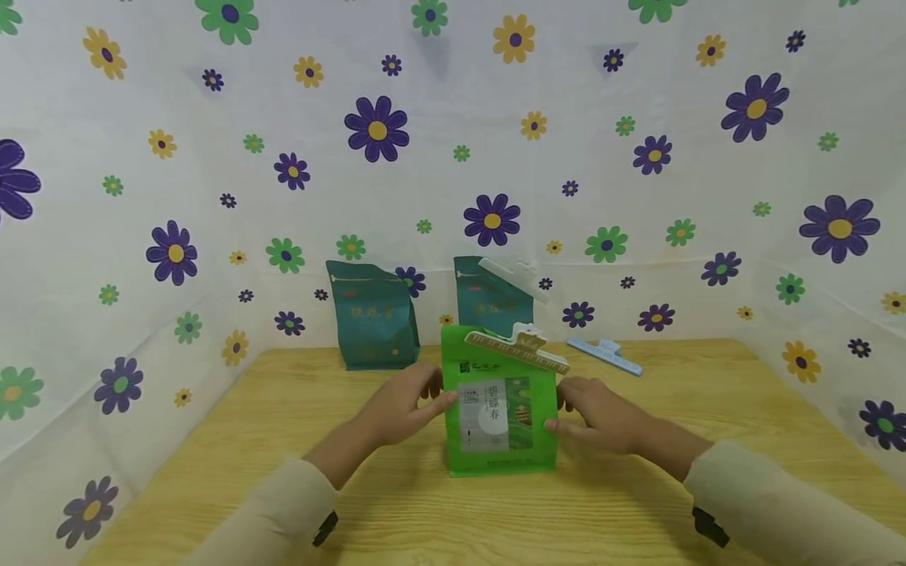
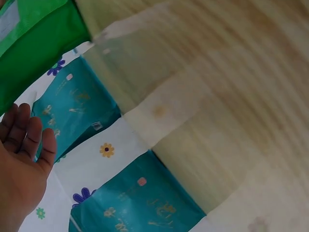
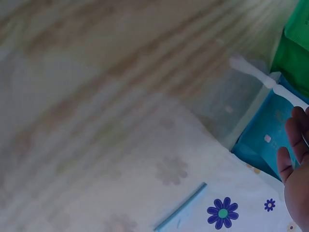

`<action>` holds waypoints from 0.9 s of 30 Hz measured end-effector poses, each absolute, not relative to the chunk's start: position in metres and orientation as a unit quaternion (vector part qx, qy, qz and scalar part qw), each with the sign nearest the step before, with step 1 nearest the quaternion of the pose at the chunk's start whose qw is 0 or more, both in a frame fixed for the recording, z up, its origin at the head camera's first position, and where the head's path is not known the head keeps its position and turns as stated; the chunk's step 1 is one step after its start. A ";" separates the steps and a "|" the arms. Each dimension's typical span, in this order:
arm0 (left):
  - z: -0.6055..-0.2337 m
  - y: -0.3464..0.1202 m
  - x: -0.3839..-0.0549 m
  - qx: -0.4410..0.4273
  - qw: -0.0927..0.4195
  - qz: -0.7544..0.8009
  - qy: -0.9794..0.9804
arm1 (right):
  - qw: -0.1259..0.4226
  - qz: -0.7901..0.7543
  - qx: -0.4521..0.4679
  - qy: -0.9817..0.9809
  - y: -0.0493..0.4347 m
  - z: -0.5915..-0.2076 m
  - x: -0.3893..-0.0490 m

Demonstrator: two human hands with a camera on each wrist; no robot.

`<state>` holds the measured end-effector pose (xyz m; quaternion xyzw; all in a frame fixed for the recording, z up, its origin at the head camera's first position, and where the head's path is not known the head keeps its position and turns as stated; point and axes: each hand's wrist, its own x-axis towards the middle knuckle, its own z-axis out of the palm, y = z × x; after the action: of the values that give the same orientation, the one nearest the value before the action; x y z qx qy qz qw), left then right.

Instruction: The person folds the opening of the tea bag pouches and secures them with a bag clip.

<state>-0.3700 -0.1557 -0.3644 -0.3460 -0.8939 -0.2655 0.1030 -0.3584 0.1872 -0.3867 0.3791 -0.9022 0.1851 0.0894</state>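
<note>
A bright green tea pouch (image 1: pixel 495 464) with a silver-grey label stands upright at the middle of the table. A long pale sealing clip (image 1: pixel 515 354) sits aslant across its top right corner. My left hand (image 1: pixel 405 405) holds the pouch's left side, thumb over the front edge and fingers curled behind. On the opposite side, my right hand (image 1: pixel 598 413) holds the right edge, its thumb tip on the front. Each wrist view catches the fingers close beside the green pouch, at the left hand (image 2: pixel 24 164) and the right hand (image 3: pixel 298 179).
Two teal pouches stand along the back: the left pouch (image 1: pixel 375 330) is unclipped, while the right pouch (image 1: pixel 488 295), partly hidden by the green one, has a white clip (image 1: pixel 513 279) on top. A light blue clip (image 1: pixel 605 355) lies at the back right. Flower-printed cloth (image 1: pixel 439 102) surrounds the wooden table (image 1: pixel 283 393).
</note>
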 end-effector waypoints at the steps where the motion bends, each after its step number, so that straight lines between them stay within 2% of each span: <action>1: -0.367 -0.156 -0.370 -0.347 0.095 -0.273 -0.892 | 0.084 0.182 0.375 -0.905 0.186 -0.389 -0.358; 12: -0.383 -0.156 -0.382 -0.349 -0.014 -0.360 -0.865 | 0.042 0.189 0.357 -0.914 0.183 -0.400 -0.355; 19: -0.392 -0.154 -0.378 -0.292 -0.099 -0.426 -0.851 | 0.043 0.164 0.364 -0.916 0.182 -0.406 -0.358; 22: -0.400 -0.154 -0.375 -0.284 -0.082 -0.433 -0.851 | 0.042 0.158 0.370 -0.915 0.180 -0.409 -0.358; 27: -0.404 -0.148 -0.375 -0.340 0.001 -0.378 -0.861 | 0.050 0.156 0.371 -0.914 0.181 -0.409 -0.358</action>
<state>-0.3750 -0.1476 -0.4044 -0.3399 -0.8610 -0.3784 0.0011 -0.3584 0.1809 -0.4087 0.3712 -0.9140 0.1556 0.0503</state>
